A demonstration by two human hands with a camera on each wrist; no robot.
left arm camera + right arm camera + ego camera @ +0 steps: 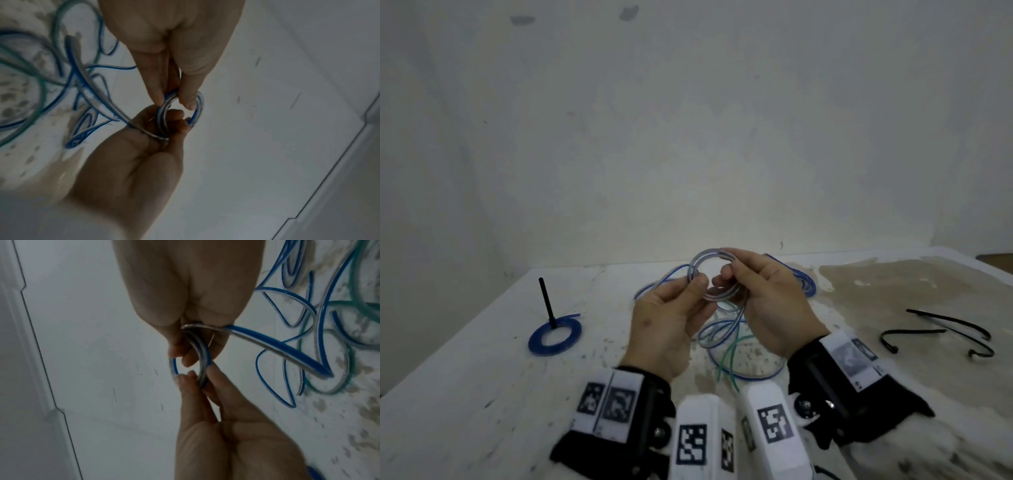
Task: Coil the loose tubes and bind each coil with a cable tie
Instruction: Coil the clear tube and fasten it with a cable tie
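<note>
A small coil of clear, blue-striped tube point(697, 262) is held up above the table between both hands. My left hand point(697, 286) grips its left side, thumb on top. My right hand point(726, 277) pinches the right side. In the left wrist view my left hand point(170, 123) curls round the coil point(198, 112) and the right hand point(176, 99) pinches it from above. In the right wrist view the coil point(202, 353) has a tail point(277, 350) trailing down to the table. Loose blue tubes point(750, 377) and a green tube point(729, 353) lie tangled under my hands.
Two black cable ties point(945, 322) lie on the stained table at the right. At the left rests a bound blue coil point(554, 337) with its black tie point(547, 301) sticking up. More blue tube point(804, 281) lies behind my right hand. A white wall stands close behind the table point(482, 359).
</note>
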